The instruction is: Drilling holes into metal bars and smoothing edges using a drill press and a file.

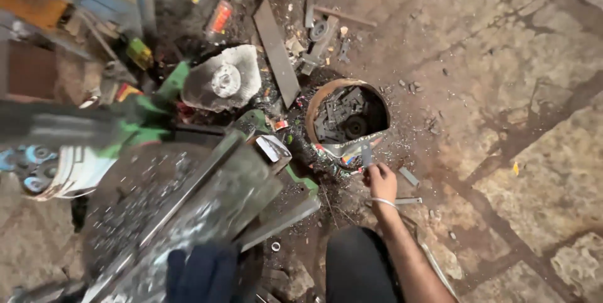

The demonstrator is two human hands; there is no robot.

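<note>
Reaching out with the right hand [381, 180] toward the near rim of a round rusty bucket [314, 111], fingers pressed together and pinching a small flat metal strip [367, 155]. Holding the strip roughly upright, its long axis pointing away from the body, straight toward the bucket's opening. Sitting just beyond the fingertips, up and slightly left of the hand, the bucket holding a jumble of dark metal scrap [344, 118]. Resting on a dirt-covered stone floor [502, 89], with loose bits lying near the wrist, among them a short grey bar [408, 176] just to the right of the hand.

Showing at the lower left, a dark blue gloved shape [202, 273] that looks like the left hand, well apart from the bucket and next to a blurred grey-green machine [207, 196]; too blurred to tell whether spread or closed on anything. Being far nearer to the bucket, the right hand. Lying farther back, a long flat steel bar [276, 52] and a grey disc-shaped casting [225, 78].
</note>
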